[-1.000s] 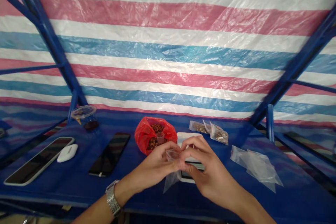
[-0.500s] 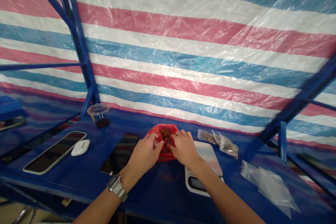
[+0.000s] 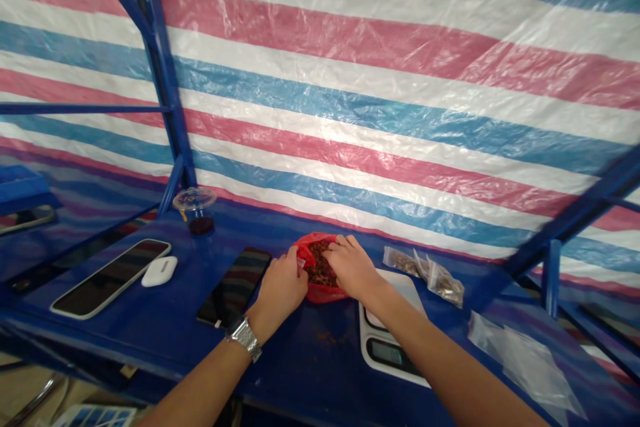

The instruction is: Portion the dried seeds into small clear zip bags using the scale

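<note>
A red plastic bag point(image 3: 324, 291) full of brown dried bits lies on the blue table point(image 3: 150, 320). My left hand point(image 3: 281, 288), with a metal watch on its wrist, grips the bag's left rim, fingers curled. My right hand point(image 3: 350, 267) reaches into the bag's open mouth from the right, its fingers bent down among the brown bits; what they pinch is hidden. A white kitchen scale point(image 3: 393, 347) sits just under my right forearm.
Two small clear bags with brown contents point(image 3: 427, 270) lie right of the red bag; empty clear bags point(image 3: 525, 360) lie further right. At left are a dark phone point(image 3: 235, 285), a white case point(image 3: 159, 271), a long tablet point(image 3: 107, 277) and a lidded cup point(image 3: 196, 208). Blue frame posts and striped tarp behind.
Both hands left the small clear bag held over the scale and went forward to the red bag; the left now grips its rim and the right is inside it. The view shifted right.
</note>
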`<state>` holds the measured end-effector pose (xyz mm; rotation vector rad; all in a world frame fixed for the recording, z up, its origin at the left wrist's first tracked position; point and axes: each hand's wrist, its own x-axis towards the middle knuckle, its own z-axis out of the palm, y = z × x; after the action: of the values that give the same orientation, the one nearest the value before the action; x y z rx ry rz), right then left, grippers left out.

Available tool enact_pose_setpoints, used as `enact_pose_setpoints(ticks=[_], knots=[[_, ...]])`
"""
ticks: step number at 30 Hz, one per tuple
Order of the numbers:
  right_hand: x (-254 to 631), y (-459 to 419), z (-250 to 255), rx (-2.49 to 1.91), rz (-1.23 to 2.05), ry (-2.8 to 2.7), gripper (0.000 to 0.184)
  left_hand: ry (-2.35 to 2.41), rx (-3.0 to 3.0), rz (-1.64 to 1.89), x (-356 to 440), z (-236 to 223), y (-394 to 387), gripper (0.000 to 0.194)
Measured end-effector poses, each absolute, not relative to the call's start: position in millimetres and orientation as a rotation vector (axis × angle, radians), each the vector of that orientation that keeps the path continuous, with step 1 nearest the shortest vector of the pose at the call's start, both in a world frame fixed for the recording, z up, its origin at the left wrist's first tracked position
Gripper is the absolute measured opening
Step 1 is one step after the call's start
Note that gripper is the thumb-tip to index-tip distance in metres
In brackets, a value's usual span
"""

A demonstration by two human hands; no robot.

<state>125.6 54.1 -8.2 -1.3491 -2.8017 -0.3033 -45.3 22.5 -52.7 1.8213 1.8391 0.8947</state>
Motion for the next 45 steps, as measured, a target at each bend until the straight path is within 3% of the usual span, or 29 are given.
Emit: enact_pose_setpoints(ticks=[3, 11, 16, 21, 33, 45], knots=[[119.0, 60.8, -12.4, -1.364, -0.156, -2.724, 0.038, 1.685, 1.726, 1.059, -42.2, -56.5, 30.1, 0.041], [130.9, 56.9, -10.2, -1.558, 0.017, -2.609, 0.025, 1.425, 1.430, 1.424, -44.4, -66.3, 48.8, 0.028], [137.0, 52.4, -1.7, -1.653, 0.033, -2.585, 0.016, 1.389, 1.390, 1.486, -44.0, -65.4, 48.0, 0.025], [134.4, 53.8, -13.3, -1.769, -0.007, -2.396, 0.024, 1.228, 1.255, 1.466, -35.3, -61.9, 52.7, 0.023], [144.2, 61.4, -31.6, -1.515, 0.432, -2.102, 0.026, 1.014, 0.779, 1.329, -33.7, -49.3, 46.0, 0.043], [157.0, 64.2, -44.6, -1.312, 0.763, -1.797, 0.026, 1.244, 1.383, 1.418, -80.9, -43.0, 42.9, 0.065]])
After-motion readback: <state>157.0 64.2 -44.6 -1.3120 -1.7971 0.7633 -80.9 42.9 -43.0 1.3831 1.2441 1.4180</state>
